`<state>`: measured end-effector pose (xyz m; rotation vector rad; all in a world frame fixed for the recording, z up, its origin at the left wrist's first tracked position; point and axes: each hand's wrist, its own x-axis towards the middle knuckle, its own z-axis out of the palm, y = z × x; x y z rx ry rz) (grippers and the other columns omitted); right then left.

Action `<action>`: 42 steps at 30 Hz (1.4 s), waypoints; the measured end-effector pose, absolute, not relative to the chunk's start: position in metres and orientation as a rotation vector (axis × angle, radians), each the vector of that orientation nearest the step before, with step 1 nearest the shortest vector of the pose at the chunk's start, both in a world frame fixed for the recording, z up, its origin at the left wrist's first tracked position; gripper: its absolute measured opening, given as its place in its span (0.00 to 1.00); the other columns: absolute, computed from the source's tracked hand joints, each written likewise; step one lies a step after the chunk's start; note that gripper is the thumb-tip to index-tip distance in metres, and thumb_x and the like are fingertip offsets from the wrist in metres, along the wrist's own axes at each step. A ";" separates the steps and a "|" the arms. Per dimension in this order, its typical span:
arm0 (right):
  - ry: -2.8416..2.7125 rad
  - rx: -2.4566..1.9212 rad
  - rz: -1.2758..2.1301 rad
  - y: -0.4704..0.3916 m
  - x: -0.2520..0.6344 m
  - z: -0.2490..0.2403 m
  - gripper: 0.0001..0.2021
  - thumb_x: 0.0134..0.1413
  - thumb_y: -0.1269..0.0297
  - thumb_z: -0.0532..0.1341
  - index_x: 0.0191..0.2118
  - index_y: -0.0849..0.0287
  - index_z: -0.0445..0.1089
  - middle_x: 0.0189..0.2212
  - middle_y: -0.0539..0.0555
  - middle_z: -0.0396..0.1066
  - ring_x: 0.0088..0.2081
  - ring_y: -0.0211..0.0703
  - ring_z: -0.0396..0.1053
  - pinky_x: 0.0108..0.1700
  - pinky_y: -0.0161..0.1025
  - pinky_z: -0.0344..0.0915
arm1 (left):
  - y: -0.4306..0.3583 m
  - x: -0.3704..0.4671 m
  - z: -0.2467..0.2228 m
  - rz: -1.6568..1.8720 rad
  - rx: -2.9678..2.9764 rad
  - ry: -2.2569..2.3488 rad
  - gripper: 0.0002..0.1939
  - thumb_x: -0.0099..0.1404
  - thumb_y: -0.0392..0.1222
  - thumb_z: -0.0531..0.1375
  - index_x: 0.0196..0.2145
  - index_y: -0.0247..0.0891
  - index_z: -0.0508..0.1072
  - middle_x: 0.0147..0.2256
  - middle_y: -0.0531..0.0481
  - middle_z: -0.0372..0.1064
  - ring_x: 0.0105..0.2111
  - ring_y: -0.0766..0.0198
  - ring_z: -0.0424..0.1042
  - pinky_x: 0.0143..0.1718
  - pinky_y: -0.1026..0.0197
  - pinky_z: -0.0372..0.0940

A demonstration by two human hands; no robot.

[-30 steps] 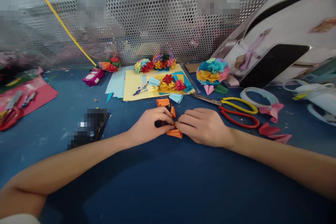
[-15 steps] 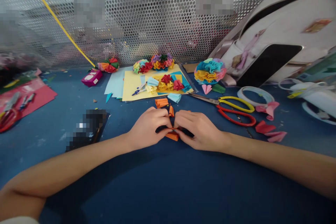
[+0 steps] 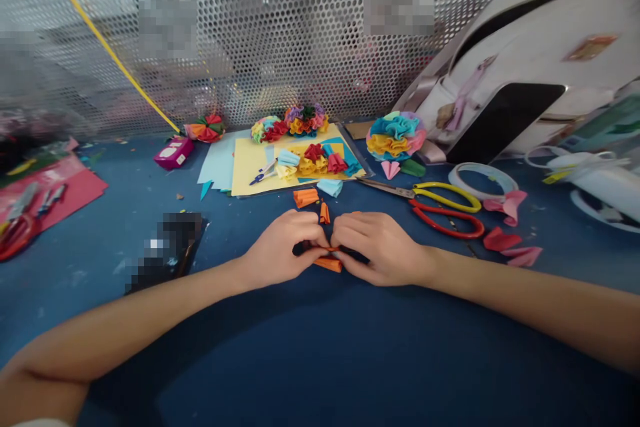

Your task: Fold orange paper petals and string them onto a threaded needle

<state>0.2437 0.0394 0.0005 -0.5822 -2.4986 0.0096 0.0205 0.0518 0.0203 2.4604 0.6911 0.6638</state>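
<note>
My left hand point(image 3: 287, 248) and my right hand point(image 3: 379, 250) meet over the blue table, fingertips almost touching. Between them they pinch a small piece of orange paper point(image 3: 331, 249), mostly hidden by my fingers. Directly below it lies a folded orange paper strip point(image 3: 329, 264). Just beyond my fingers are a small orange paper piece point(image 3: 325, 213) and a wider folded orange piece point(image 3: 305, 197). A folded light-blue paper piece point(image 3: 330, 187) rests behind these.
Scissors point(image 3: 445, 207) with yellow and red handles lie right, near a tape roll point(image 3: 483, 183). Ruffled paper flowers point(image 3: 397, 135) and yellow paper sheets point(image 3: 243, 170) stand behind. A phone point(image 3: 507, 121) leans on a backpack point(image 3: 545, 33). Another dark phone point(image 3: 173, 247) lies left. Perforated metal point(image 3: 300, 33) closes the back.
Both hands stay together at the same spot, with only slight finger movement on the orange paper. The whole view has shifted a little.
</note>
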 end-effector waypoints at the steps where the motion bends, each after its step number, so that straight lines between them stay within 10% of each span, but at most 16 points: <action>1: -2.476 -0.604 0.106 0.038 0.243 0.000 0.08 0.66 0.69 0.52 0.33 0.57 0.62 0.28 0.50 0.65 0.28 0.39 0.60 0.32 0.37 0.56 | 0.050 0.020 0.021 0.683 2.523 0.683 0.07 0.68 0.32 0.61 0.30 0.35 0.73 0.28 0.54 0.68 0.32 0.65 0.68 0.37 0.60 0.57; 16: -2.557 -0.454 -0.527 0.045 0.248 0.008 0.14 0.72 0.66 0.53 0.34 0.57 0.70 0.28 0.50 0.70 0.29 0.40 0.60 0.30 0.40 0.51 | 0.061 0.018 0.015 0.564 2.389 0.782 0.05 0.65 0.31 0.66 0.34 0.39 0.79 0.33 0.54 0.74 0.36 0.65 0.73 0.41 0.59 0.57; 35: -2.398 -0.808 0.343 0.047 0.247 0.001 0.07 0.67 0.70 0.55 0.37 0.58 0.70 0.33 0.52 0.72 0.34 0.40 0.69 0.35 0.34 0.62 | 0.061 0.017 0.013 0.563 2.497 0.847 0.02 0.69 0.39 0.64 0.38 0.40 0.77 0.37 0.53 0.76 0.40 0.62 0.74 0.43 0.57 0.54; 42: -2.451 -0.679 0.133 0.054 0.251 -0.004 0.12 0.71 0.68 0.52 0.38 0.58 0.72 0.34 0.54 0.74 0.35 0.41 0.71 0.37 0.36 0.63 | 0.065 0.019 0.014 0.537 2.135 0.844 0.03 0.64 0.33 0.64 0.36 0.37 0.79 0.34 0.51 0.74 0.30 0.67 0.69 0.35 0.63 0.64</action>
